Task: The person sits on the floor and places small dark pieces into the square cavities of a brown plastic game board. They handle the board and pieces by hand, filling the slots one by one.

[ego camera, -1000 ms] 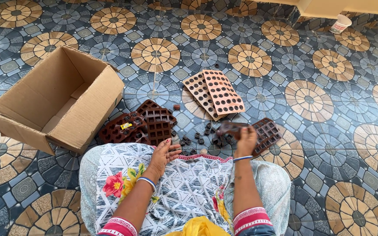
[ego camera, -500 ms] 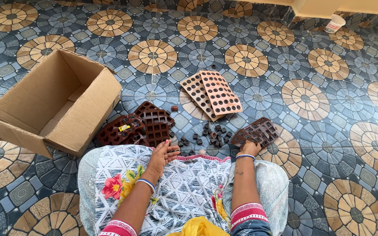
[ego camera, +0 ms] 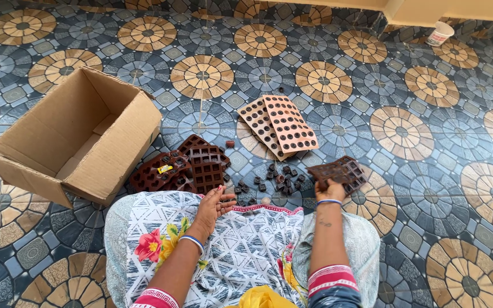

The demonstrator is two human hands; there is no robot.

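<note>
Brown silicone, in the form of a flexible rectangular mould tray with a grid of small cavities (ego camera: 340, 173), lay on the patterned tile floor (ego camera: 429, 142) under the seated person's right hand (ego camera: 327, 190), whose fingers were closed around its near edge. Just left of it, a scatter of small dark square pieces (ego camera: 269, 181) sat loose on the floor. The left hand (ego camera: 212, 204) rested open and empty, palm down, on the printed white and blue fabric across the lap (ego camera: 246, 245), near a heap of dark brown mould trays (ego camera: 186, 166). 2 pale orange perforated trays (ego camera: 281, 124) lay stacked beyond, and an open, empty-looking cardboard box (ego camera: 75, 137) stood at the left. Handling that tray well probably called for flexing it low over the scatter, gripping the edge firmly, so pieces would not bounce away.
</note>
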